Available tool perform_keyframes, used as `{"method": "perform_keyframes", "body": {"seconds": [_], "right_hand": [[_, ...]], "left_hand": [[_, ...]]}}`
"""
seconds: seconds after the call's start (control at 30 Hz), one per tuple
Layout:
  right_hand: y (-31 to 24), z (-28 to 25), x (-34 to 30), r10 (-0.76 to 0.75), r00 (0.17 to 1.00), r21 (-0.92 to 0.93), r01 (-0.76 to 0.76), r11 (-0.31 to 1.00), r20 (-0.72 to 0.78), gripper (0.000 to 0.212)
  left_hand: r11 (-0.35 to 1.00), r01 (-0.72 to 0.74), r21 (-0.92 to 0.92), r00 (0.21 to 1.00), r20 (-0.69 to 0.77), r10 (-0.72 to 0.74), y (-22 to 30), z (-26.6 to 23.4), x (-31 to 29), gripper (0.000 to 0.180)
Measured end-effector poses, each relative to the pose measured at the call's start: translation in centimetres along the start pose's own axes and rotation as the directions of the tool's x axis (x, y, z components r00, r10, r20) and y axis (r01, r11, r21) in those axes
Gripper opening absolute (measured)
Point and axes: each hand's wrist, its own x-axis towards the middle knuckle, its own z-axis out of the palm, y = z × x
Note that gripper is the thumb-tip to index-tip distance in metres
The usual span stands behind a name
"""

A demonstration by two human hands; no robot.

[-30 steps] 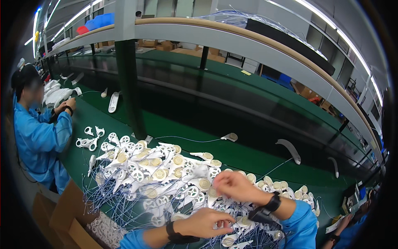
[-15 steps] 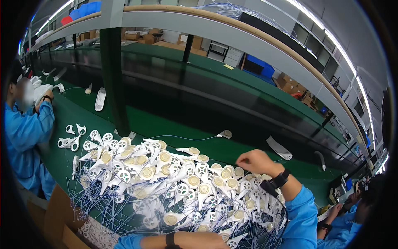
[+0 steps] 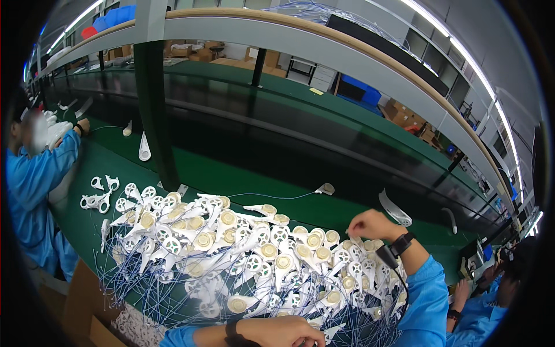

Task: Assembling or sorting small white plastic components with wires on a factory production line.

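A broad heap of white plastic housings (image 3: 283, 263), many with cream round discs and thin blue wires, covers the green table before me. My right hand (image 3: 373, 224) is over the heap's far right part, fingers curled down and pressed together at the pale parts there. What its fingertips hold, if anything, is hidden. Low at the near edge of the heap, my left hand (image 3: 283, 331) is closed, its fingers bent toward the lower rim of the picture. Whatever lies in it cannot be made out. Several white ring-shaped parts (image 3: 95, 202) lie apart on the left.
Beyond the heap runs a green conveyor belt (image 3: 248, 168) carrying a wired housing (image 3: 325, 188) and a long white shell (image 3: 395, 208). A shelf post (image 3: 153, 115) rises at left. A cardboard box (image 3: 87, 301) stands lower left. Co-workers in blue sit on both sides.
My right hand has moved right and slightly down onto the parts. The left hand has come up into view from the lower edge. Pieces on the belt have shifted right.
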Motion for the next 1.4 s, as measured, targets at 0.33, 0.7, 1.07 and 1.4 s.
{"method": "perform_keyframes", "body": {"seconds": [0.33, 0.7, 1.07, 1.4], "right_hand": [[8.9, -2.1, 0.8, 0.607, 0.409, 0.717, 0.204, 0.667, -0.681, 0.013], [4.9, 4.5, 7.4, 0.368, 0.81, 0.152, -0.337, 0.929, -0.457, 0.033], [4.2, 3.3, 7.3, 0.507, 0.811, -0.143, -0.561, 0.815, -0.293, 0.042], [3.1, 4.1, 3.8, 0.628, 0.701, -0.041, -0.678, 0.734, -0.338, 0.031]], "left_hand": [[1.0, 0.0, -0.026, 0.996, -0.093, -0.003, 0.2, -0.4, 0.1, 0.025], [1.0, 0.014, 0.024, 0.986, -0.167, -0.01, -0.4, -0.5, 0.3, 0.026], [0.997, 0.049, 0.057, 0.981, -0.19, -0.037, 0.4, -0.6, 0.2, 0.03], [0.983, 0.128, -0.129, 0.963, -0.221, -0.154, -0.5, -0.2, 0.7, 0.025]]}}
